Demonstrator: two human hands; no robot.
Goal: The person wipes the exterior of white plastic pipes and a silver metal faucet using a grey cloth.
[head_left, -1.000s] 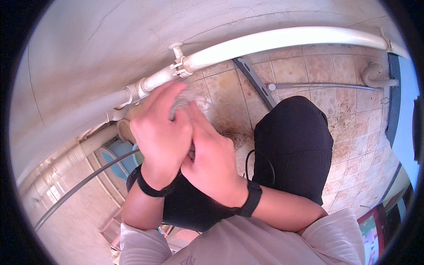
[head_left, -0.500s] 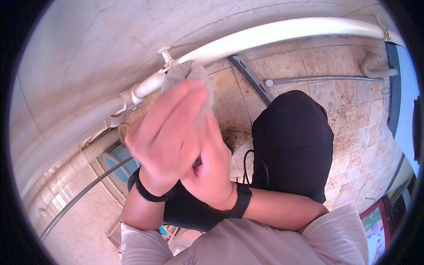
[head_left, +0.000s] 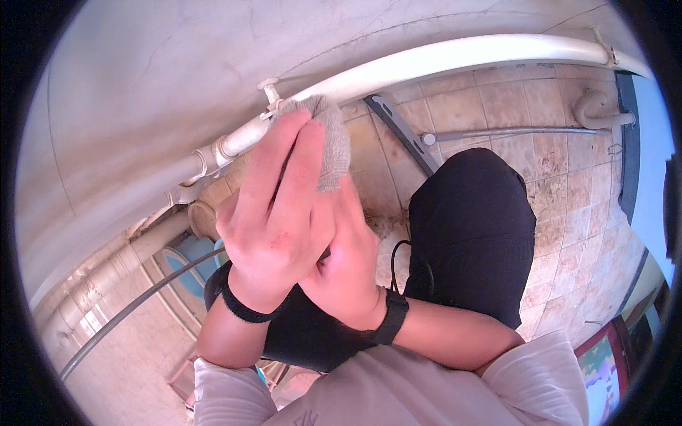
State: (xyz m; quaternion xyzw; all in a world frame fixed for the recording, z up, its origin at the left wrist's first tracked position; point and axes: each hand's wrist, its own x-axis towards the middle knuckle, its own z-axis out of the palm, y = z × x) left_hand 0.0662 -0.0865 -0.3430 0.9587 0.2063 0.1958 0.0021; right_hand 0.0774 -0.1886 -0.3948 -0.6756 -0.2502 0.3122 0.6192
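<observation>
A wad of grey ribbed cloth [head_left: 334, 149] is squeezed between my two hands, in front of the white pipe in the view. My left hand [head_left: 266, 220] lies on top, its fingers stretched along the cloth and pressed to it. Underneath and to the right, my right hand [head_left: 348, 263] cups the cloth from below; most of its fingers are hidden. My wrists cross close together, each with a black band. Whether the cloth touches the pipe, I cannot tell.
The white pipe [head_left: 455, 55] runs along the wall. A grey metal bar [head_left: 401, 131] and a thin rod [head_left: 511, 132] lie on the tiled floor. My black-clad knee [head_left: 469, 227] is at the right. A blue basin [head_left: 192, 266] stands at the left near a hose [head_left: 135, 305].
My left hand's fingers have shifted and straightened over the cloth, and more of the cloth shows on the right. The hands stay in nearly the same place.
</observation>
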